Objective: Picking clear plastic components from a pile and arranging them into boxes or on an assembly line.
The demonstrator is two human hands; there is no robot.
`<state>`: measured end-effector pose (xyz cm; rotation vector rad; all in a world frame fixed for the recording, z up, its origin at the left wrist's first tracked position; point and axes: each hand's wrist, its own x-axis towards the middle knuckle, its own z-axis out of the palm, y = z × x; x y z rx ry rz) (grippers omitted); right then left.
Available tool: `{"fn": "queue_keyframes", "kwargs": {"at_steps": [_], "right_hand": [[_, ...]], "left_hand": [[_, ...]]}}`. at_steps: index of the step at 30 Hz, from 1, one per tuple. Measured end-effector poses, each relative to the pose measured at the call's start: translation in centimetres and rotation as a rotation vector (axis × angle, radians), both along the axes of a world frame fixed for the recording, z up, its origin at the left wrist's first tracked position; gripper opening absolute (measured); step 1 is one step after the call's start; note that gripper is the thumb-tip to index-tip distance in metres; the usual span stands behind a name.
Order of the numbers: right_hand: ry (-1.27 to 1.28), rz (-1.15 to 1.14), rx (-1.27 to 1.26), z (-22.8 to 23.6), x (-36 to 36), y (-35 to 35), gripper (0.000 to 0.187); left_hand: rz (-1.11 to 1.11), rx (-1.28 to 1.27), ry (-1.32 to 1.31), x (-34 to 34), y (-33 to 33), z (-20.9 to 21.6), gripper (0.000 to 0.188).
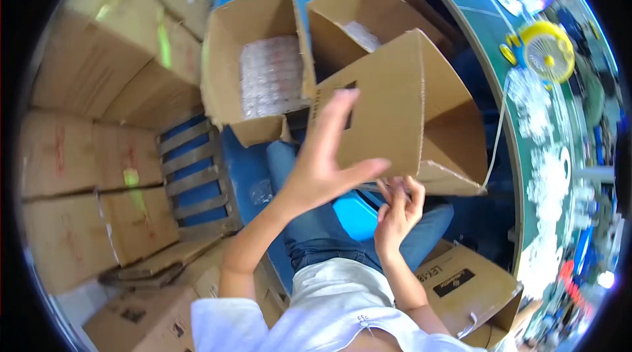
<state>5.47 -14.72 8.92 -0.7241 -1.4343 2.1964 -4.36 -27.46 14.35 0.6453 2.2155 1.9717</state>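
A large brown cardboard box [385,105] lies tilted in front of me, its open side turned to the right. Across its near left face reaches my left hand [322,161], slightly blurred, with fingers stretched out and thumb spread; nothing is in it. At the box's near bottom edge is my right hand [400,210], fingers curled and pinched together. Whatever those fingers may hold is too small or hidden to make out. Beyond my left hand stands an open carton [217,82] holding clear plastic-wrapped goods [273,75].
Another open carton [329,13] stands behind the tilted box. Stacked cartons [66,148] and a slatted pallet [197,167] fill the left. A green workbench [484,23] curves along the right, with a yellow fan [548,52] and clear plastic pieces. A blue stool [359,214] shows between my legs.
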Motion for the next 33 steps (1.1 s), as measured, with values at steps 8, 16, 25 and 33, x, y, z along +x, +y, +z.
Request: {"fn": "queue_keyframes", "kwargs": {"at_steps": [8,16,25,33], "right_hand": [[0.0,0.431,0.16,-5.9,-2.2,-1.3,0.026],[-0.076,0.787,-0.037,-9.8,0.4,0.3,0.027],[-0.167,-0.147,-1.276,-21.8,16.2,20.4,0.08],[-0.144,0.222,-0.727,-7.3,13.7,19.8,0.079]], "left_hand": [[-0.123,-0.474,-0.366,-6.0,9.9,-10.0,0.06],[0.158,-0.709,0.069,-3.7,8.2,-11.5,0.032],[0.073,-0.676,0.313,1.2,7.3,-1.5,0.045],[0.287,-0.651,0.268,5.0,-3.5,13.4,0.039]]}}
